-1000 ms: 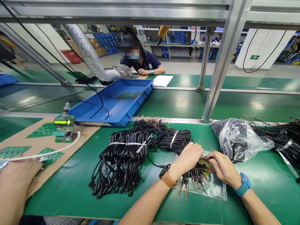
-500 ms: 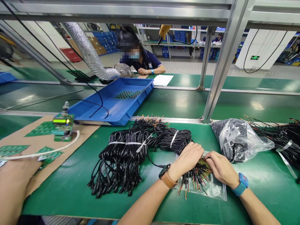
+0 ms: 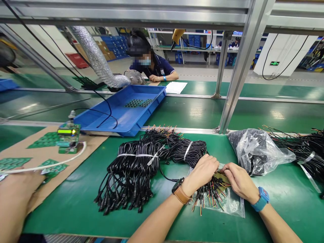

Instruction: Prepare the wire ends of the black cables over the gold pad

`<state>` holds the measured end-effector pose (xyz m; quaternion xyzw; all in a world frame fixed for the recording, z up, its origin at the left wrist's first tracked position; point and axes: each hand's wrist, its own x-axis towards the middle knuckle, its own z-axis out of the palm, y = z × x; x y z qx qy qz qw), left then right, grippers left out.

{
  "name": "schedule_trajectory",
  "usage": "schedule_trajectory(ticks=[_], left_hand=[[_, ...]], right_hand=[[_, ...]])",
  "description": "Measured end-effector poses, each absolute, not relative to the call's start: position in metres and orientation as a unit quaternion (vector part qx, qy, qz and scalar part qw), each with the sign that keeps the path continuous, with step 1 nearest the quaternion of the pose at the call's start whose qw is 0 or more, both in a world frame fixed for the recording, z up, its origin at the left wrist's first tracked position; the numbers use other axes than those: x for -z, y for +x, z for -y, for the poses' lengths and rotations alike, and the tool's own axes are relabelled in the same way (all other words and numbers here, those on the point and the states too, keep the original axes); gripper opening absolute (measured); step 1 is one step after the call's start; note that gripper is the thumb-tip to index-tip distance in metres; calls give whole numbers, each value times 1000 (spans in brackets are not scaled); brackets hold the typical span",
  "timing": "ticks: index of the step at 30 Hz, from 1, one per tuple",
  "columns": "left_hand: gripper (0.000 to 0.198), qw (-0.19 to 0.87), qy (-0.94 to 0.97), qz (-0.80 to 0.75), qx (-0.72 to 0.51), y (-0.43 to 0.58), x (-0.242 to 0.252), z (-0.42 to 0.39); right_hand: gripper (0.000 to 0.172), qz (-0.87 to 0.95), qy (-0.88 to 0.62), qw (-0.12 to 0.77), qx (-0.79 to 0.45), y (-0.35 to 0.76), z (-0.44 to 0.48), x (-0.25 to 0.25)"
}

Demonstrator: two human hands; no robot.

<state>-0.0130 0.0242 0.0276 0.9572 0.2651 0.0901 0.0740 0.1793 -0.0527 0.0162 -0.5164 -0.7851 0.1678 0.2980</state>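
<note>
My left hand (image 3: 202, 172) and my right hand (image 3: 238, 180) meet over a small bunch of short red, yellow and black wires (image 3: 211, 195) that lies on a clear plastic bag (image 3: 231, 204) on the green bench. Both hands are curled, fingertips pinched on a band at the head of the bunch. The left wrist wears a brown-strapped watch, the right wrist a blue one. A big bundle of black cables (image 3: 141, 168) tied with white strips lies just left of my left hand.
A clear bag of black parts (image 3: 255, 152) and more black wiring (image 3: 308, 152) lie at right. A blue tray (image 3: 121, 109) stands behind. Green circuit boards (image 3: 48, 140) rest on cardboard at left, by another person's arm (image 3: 15, 202). A co-worker (image 3: 149, 65) sits opposite.
Almost nothing differs: both hands stay on the wire bunch, fingers shifting very slightly. The arm at lower left has barely moved.
</note>
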Motion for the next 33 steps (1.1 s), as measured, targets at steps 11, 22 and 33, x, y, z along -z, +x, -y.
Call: schedule_trajectory(ticks=[11,22,33], left_hand=[[18,73,957,-266,-87,-12,-25,-26],[7,182,935,-251,-171,-19,-25,-26],[12,248,905,-200,-281,-17,-18,-21]], right_hand=[[22,784,-521,287,-175,180,52,-15],[14,658,-568,472,-151,192,54,-17],[31,527,-540,536,-377,184,52,-18]])
